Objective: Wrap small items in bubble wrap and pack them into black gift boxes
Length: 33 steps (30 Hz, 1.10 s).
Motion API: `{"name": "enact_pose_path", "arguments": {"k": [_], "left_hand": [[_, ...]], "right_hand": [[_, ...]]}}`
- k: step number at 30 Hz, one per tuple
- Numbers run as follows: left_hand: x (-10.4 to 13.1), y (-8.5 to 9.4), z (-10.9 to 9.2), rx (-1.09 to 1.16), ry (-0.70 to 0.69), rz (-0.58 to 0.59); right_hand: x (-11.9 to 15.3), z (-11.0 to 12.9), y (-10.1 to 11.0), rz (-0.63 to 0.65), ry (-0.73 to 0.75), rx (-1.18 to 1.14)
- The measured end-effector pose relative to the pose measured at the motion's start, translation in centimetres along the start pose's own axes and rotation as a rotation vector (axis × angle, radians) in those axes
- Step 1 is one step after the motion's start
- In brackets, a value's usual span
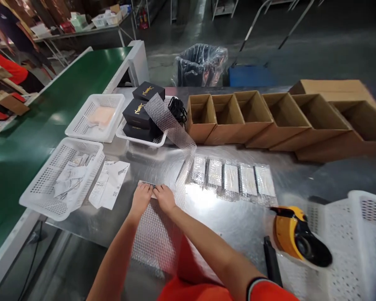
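My left hand (141, 198) and my right hand (164, 197) are side by side on the metal table, fingers curled down together over the far end of a bubble wrap sheet (156, 238). Under the fingertips lies a small flat pale piece (143, 182), mostly covered, so its kind is unclear. The sheet runs back under my wrists and over the table's near edge. Right of my hands, a bubble wrap strip (184, 146) trails across black boxes. Several flat bubble-wrapped packs (231, 177) lie in a row further right.
White baskets (92, 97) stand at left, beside a green conveyor (59, 92). Printed papers (109, 184) lie near them. Black gold-lettered boxes (139, 112) fill another basket. Open cartons (225, 129) line the back. A yellow tape dispenser (286, 234) sits at right.
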<state>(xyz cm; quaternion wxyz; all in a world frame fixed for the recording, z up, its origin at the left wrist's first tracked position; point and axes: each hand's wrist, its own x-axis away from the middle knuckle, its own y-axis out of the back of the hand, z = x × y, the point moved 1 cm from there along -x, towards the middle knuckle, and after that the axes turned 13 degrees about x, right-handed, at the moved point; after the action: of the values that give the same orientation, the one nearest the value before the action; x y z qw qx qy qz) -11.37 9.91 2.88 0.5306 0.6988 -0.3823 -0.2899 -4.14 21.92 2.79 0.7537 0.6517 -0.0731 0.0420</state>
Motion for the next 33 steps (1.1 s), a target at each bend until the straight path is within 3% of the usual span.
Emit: {"name": "enact_pose_path", "arguments": {"k": [5, 10, 15, 21, 24, 27, 30, 33], "left_hand": [[1.9, -2.1, 0.7, 0.023, -0.029, -0.128], [3.3, -3.3, 0.6, 0.056, -0.045, -0.264], [3.8, -4.2, 0.0, 0.074, -0.012, -0.356], [5.7, -4.2, -1.6, 0.073, 0.059, -0.373], [7.4, -3.9, -3.8, 0.139, 0.221, -0.315], [8.3, -3.6, -6.8, 0.336, 0.498, -0.297], [8.0, -3.5, -8.8, 0.766, 0.834, -0.455], [7.0, -3.8, -8.8, 1.197, 1.151, -0.678]], "right_hand": [[0.7, 0.8, 1.2, 0.035, 0.016, 0.003], [-2.2, -0.9, 3.1, 0.193, -0.052, -0.214], [-4.2, -2.1, 1.7, 0.392, -0.029, -0.283], [-2.4, -1.3, 1.0, 0.405, 0.031, -0.239], [-1.6, -0.7, 1.3, 0.386, 0.079, -0.143], [-1.1, -0.1, 1.5, 0.361, 0.131, -0.029], [-0.7, 0.7, 1.6, 0.332, 0.152, 0.060], [-0.1, 1.6, 1.4, 0.310, 0.176, 0.129]]}}
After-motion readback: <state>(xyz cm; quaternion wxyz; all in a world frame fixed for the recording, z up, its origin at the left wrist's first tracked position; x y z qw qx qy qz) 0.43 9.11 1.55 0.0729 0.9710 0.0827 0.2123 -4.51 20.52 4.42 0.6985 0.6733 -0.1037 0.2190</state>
